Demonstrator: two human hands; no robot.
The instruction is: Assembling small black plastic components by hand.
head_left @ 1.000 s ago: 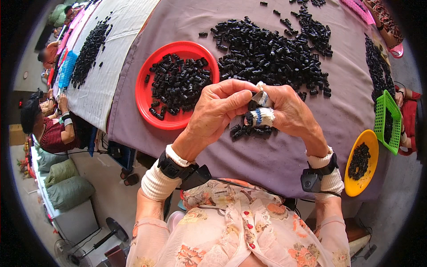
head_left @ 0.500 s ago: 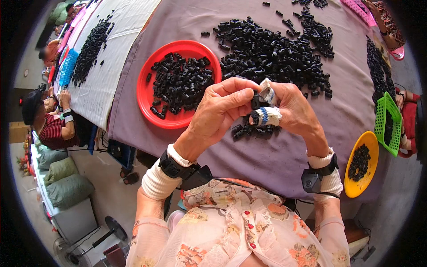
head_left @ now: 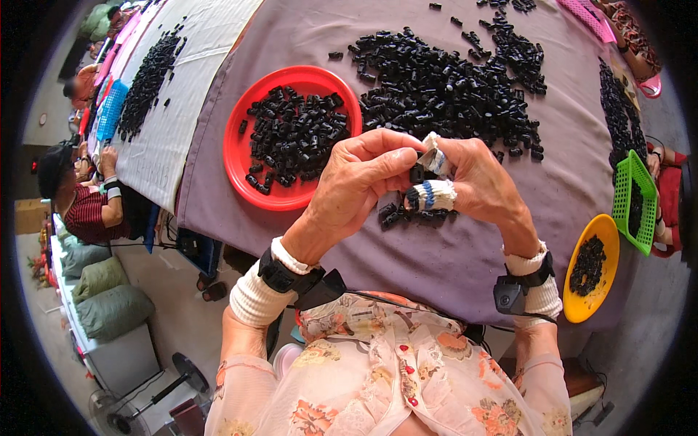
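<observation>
My left hand [head_left: 356,182] is closed, its thumb and fingertips pinching a small black plastic part [head_left: 417,173]. From the other side, my right hand [head_left: 483,178] grips the same part; its thumb and a finger wear white cloth covers with blue stripes. Most of the part is hidden by the fingers. Beneath my hands lies a small cluster of black parts [head_left: 392,216]. A large heap of similar black parts [head_left: 436,87] spreads beyond them on the purple-grey cloth [head_left: 291,29]. Left of my hands, a red round tray [head_left: 234,156] holds many more.
To the right are a yellow dish [head_left: 578,309] with small dark pieces and a green basket [head_left: 623,192], with another person's hand near it. On the left, a person in a striped top [head_left: 91,218] sits at a white-covered table [head_left: 174,80] bearing black parts and a blue basket [head_left: 111,109].
Both hands stay in nearly the same place, with a slight shift of the fingers. The black part now sits a little lower and shows less between the fingertips.
</observation>
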